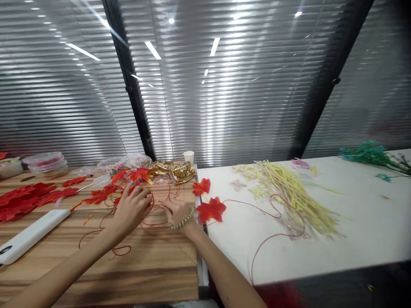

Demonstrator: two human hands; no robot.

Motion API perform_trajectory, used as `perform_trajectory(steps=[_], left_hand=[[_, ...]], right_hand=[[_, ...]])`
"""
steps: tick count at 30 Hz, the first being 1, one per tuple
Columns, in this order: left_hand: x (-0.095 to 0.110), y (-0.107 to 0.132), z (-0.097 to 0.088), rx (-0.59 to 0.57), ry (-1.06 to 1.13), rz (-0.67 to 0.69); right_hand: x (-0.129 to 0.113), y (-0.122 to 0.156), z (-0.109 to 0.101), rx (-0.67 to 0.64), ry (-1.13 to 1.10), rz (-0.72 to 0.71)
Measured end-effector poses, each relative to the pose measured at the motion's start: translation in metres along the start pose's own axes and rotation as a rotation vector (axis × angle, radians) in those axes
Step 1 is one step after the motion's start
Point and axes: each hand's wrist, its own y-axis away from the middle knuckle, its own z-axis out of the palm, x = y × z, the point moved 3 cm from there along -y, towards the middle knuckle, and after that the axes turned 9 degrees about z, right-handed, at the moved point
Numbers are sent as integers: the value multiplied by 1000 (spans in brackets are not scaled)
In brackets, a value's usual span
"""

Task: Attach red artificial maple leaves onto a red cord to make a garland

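Note:
A thin red cord point(278, 235) runs in loops over the wooden table and across onto the white one. My left hand point(132, 206) is above the wooden table with its fingers curled together, closed on a stretch of this cord. Just to its right, my right hand point(177, 214), with a beaded bracelet at the wrist, pinches the cord between thumb and forefinger. Red fabric maple leaves point(99, 195) lie beside and behind my left hand. Two more red leaves point(212, 209) rest right of my right hand, by the seam between the tables. My fingers partly hide the cord.
At the left lie a white elongated device point(34, 235) and a pile of red leaves point(24, 197). Plastic tubs point(46, 164), gold packets point(182, 172) and a paper cup point(189, 156) stand behind. Yellow strips point(289, 192) and teal dried flowers point(369, 154) lie on the white table point(231, 256).

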Motion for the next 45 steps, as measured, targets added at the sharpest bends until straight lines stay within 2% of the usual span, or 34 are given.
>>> perform_trajectory(steps=[4, 9, 14, 20, 25, 29, 34, 37, 40, 43, 45], left_hand=[[-18, 6, 16, 22, 84, -7], [-31, 23, 19, 24, 115, 45], [-45, 39, 19, -42, 1, 102], [-60, 54, 19, 25, -115, 102], [-48, 52, 8, 121, -91, 129], [-21, 35, 3, 167, -48, 128], [12, 14, 5, 209, -41, 160], [14, 13, 9, 249, -34, 191], [7, 22, 14, 306, -37, 313], [-1, 33, 19, 350, -87, 397], [-8, 39, 23, 337, -124, 414]], right_hand=[[7, -3, -4, 68, -114, 36], [14, -6, -11, 129, -198, 111], [12, -7, -14, 132, -243, 87], [11, -7, -12, 107, -189, 78], [12, -7, -12, 97, -250, 134], [5, -3, -5, 79, -391, 94], [1, -1, -2, 78, -427, 78], [5, -4, -9, 130, -512, 133], [13, -8, -15, 186, -627, 230], [22, -11, -14, 212, -770, 332], [26, -11, -10, 205, -901, 393]])
